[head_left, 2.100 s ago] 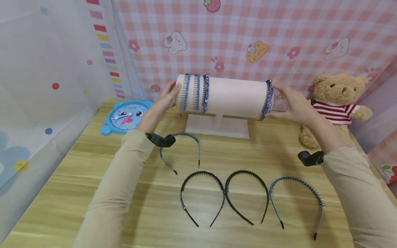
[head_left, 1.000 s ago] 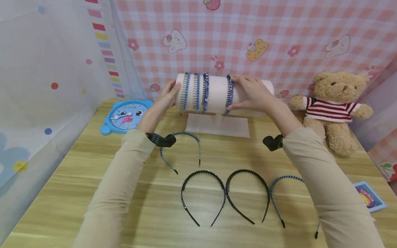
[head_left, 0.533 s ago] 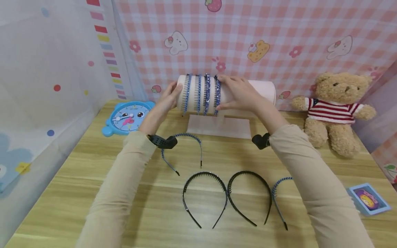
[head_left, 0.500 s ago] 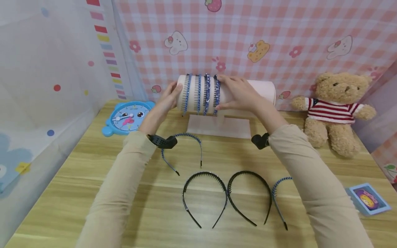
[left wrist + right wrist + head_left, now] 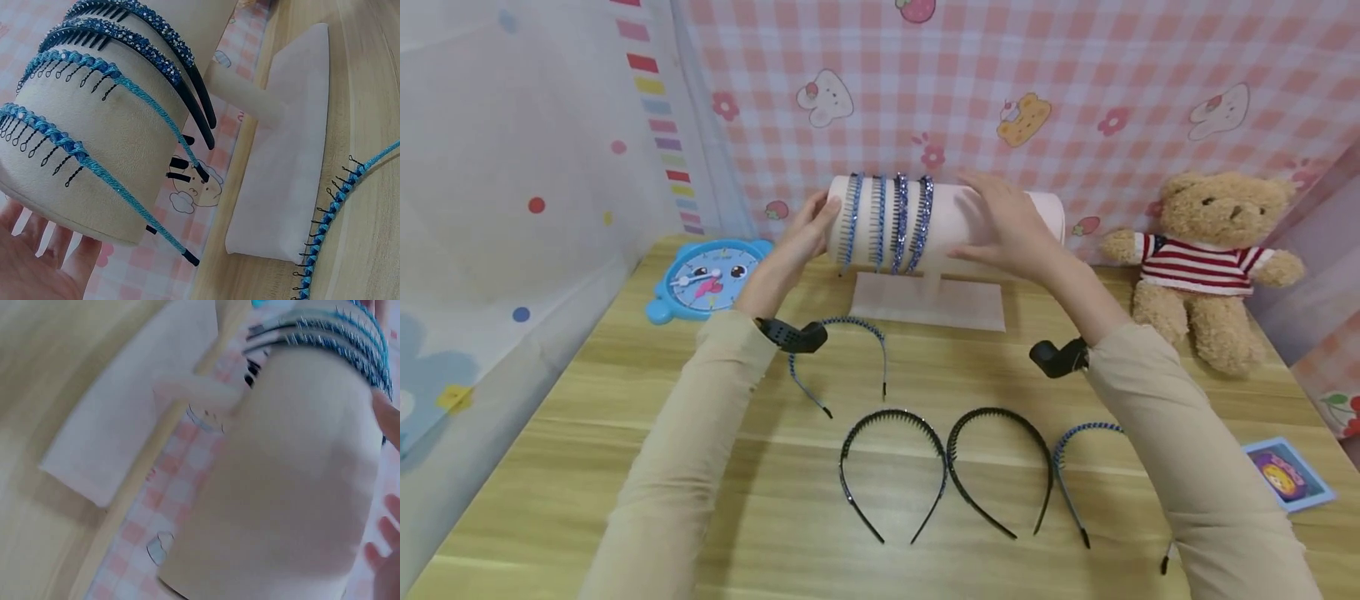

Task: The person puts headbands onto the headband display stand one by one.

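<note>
A cream cylindrical headband stand (image 5: 958, 221) rests on the table, carrying several headbands toward its left end. Two are blue braided headbands (image 5: 877, 223) with comb teeth; two are glittery blue sequined headbands (image 5: 921, 223). My left hand (image 5: 805, 233) holds the stand's left end, thumb in front, fingers at the rim. In the left wrist view, those fingers (image 5: 53, 250) lie against the end's edge. My right hand (image 5: 1011, 225) is over the roll, right of the innermost sequined headband and apart from it, with thumb and fingers spread. The right wrist view shows bare roll between.
On the table lie a blue headband (image 5: 850, 321) partly behind the left wrist, two black headbands (image 5: 891, 412) (image 5: 1000, 410), and another blue headband (image 5: 1090, 427) partly under the right sleeve. A blue clock (image 5: 707, 279), teddy bear (image 5: 1210, 250) and small framed picture (image 5: 1288, 475) stand around.
My right hand slid the sequined headband from the roll's right end leftward beside the other sequined one, then let go and drew back right. The left hand stayed on the left end.
</note>
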`<state>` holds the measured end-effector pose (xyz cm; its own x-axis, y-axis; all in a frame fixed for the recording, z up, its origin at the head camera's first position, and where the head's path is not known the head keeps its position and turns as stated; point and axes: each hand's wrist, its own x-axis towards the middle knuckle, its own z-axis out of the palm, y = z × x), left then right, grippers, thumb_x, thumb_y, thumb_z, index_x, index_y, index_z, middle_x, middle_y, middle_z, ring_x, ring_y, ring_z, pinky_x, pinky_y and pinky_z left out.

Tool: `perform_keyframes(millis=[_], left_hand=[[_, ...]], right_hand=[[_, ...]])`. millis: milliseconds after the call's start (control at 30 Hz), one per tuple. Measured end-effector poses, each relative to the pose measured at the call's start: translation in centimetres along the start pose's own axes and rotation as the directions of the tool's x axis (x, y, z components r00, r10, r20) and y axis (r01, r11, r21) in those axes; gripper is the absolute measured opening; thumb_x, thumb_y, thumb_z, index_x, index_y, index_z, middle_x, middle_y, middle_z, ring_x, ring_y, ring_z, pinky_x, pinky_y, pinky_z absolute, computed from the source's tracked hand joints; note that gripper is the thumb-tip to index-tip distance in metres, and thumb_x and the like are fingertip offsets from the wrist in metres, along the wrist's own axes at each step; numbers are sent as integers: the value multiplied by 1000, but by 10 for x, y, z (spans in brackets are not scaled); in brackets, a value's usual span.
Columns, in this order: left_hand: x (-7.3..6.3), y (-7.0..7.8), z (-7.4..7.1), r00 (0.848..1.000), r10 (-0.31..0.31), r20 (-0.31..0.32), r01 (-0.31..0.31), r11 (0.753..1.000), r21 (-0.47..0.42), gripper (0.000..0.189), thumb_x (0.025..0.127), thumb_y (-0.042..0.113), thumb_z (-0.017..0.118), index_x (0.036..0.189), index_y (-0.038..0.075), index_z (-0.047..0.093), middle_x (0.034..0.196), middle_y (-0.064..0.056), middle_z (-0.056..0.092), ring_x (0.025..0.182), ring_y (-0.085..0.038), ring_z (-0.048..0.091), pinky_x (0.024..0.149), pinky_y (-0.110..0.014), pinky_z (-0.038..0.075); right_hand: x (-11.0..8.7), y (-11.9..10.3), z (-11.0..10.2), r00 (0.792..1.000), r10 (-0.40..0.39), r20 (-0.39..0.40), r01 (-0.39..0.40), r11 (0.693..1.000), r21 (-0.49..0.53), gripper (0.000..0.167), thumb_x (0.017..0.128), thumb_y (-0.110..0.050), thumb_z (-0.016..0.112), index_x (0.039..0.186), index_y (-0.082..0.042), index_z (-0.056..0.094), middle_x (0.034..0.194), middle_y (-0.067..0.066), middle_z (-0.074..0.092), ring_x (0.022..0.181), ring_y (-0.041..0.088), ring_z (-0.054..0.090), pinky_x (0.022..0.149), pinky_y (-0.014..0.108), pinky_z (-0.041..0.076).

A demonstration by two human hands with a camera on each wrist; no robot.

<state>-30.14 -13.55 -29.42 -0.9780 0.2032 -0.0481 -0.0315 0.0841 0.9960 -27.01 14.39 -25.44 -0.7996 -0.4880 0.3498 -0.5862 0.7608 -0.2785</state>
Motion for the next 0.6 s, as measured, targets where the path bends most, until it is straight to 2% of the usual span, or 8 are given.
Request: perform_keyframes(millis=[67, 167, 200, 267, 367, 433, 533, 600], left_hand=[[0, 0, -2, 1000, 0, -1, 0, 1000, 2, 58, 96, 43, 37, 146, 19, 17, 148, -5, 27, 133, -23, 32, 111, -41, 31], [0, 1, -5, 1000, 0, -2, 0, 1000, 8, 59, 96, 43, 37, 146, 19, 17, 148, -5, 27, 134, -23, 32, 112, -41, 31], [0, 1, -6, 1000, 1, -3, 0, 1000, 5, 59, 96, 43, 37, 146, 19, 17, 148, -5, 27, 134, -23, 32, 112, -40, 31], [0, 2, -7, 1000, -3, -6, 3, 1000, 5, 60, 96, 43, 38, 146, 20, 17, 149, -5, 27, 134, -22, 32, 112, -40, 31], [-1, 2, -6, 1000, -9, -4, 9, 1000, 0, 60, 95, 44, 39, 146, 20, 18, 149, -3, 27, 134, -22, 32, 111, -39, 32], [-1, 1, -5, 1000, -13, 0, 13, 1000, -5, 60, 95, 45, 40, 146, 20, 19, 148, -3, 28, 134, -22, 32, 111, -40, 33], [0, 0, -4, 1000, -14, 6, 14, 1000, -13, 59, 95, 44, 40, 145, 20, 20, 147, -3, 29, 134, -22, 32, 109, -40, 34], [0, -1, -3, 1000, -13, 9, 14, 1000, -15, 59, 95, 44, 40, 145, 19, 20, 148, -3, 28, 134, -23, 32, 109, -41, 34]], right_hand=[[-6, -5, 8, 987, -119, -112, 123, 992, 27, 71, 73, -28, 77, 130, 0, 44, 132, 20, 46, 124, 34, 40, 108, 48, 30], [-14, -16, 27, 921, -320, -224, 334, 942, 27, 45, 72, -21, 77, 106, 3, 59, 108, 18, 59, 103, 30, 53, 94, 41, 44], [-15, -21, 35, 904, -369, -215, 381, 924, 18, 39, 73, -20, 77, 101, 2, 61, 102, 16, 62, 96, 28, 56, 90, 39, 47], [-18, -31, 51, 912, -398, -104, 404, 914, 43, 29, 77, -22, 73, 95, -2, 63, 95, 11, 64, 89, 23, 59, 83, 35, 51], [-19, -42, 76, 929, -308, 207, 280, 948, 153, 32, 81, -27, 69, 102, -4, 62, 102, 9, 65, 93, 22, 60, 84, 34, 52], [-17, -46, 92, 892, -214, 398, 143, 969, 201, 38, 84, -26, 66, 112, -2, 58, 110, 13, 62, 99, 25, 59, 87, 35, 52], [-11, -49, 115, 838, -105, 535, -17, 976, 219, 49, 84, -24, 66, 122, 2, 49, 114, 18, 59, 103, 28, 57, 90, 37, 50], [-7, -49, 129, 834, -61, 549, -65, 976, 207, 53, 84, -22, 66, 124, 6, 46, 104, 18, 60, 95, 26, 58, 84, 35, 52]])
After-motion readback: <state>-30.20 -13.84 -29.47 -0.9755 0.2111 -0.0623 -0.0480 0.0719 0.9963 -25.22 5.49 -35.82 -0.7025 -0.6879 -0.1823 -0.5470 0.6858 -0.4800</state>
